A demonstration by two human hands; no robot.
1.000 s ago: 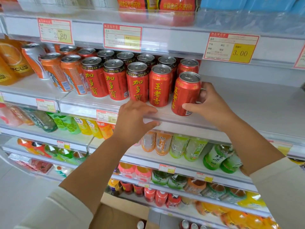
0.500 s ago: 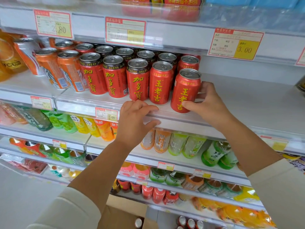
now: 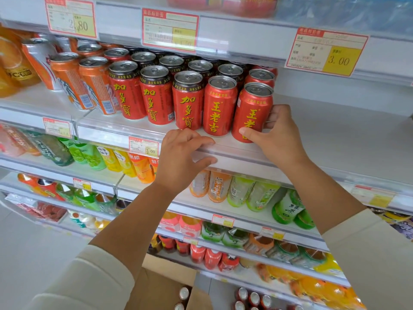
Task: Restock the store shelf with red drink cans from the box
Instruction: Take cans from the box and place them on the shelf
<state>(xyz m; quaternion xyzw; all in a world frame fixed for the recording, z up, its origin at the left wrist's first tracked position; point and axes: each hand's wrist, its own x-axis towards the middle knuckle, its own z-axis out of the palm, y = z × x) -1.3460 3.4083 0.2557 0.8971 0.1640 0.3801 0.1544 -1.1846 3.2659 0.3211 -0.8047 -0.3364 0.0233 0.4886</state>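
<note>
Right hand [image 3: 279, 139]: wrapping around the end can [image 3: 252, 108], thumb lying across its lower front, fingers curling behind its right side.
End can: standing on the upper shelf near the front, just beside the neighbouring can at the right end of the front row.
Left hand [image 3: 181, 162]: gripping the shelf edge [image 3: 234, 153], fingers curling over the top, thumb pressing underneath.
Red cans [image 3: 187, 99]: standing upright in rows, running left and back from the end can.
Orange cans [image 3: 93, 86]: standing left of the red ones.
Box [image 3: 165, 285]: sitting open on the floor between the forearms, silver can tops [image 3: 183, 293] showing inside.
Bottles [image 3: 252, 193]: leaning in rows on the lower shelves.
Price tag [image 3: 325, 51]: hanging on the rail above, reading 3.00.
</note>
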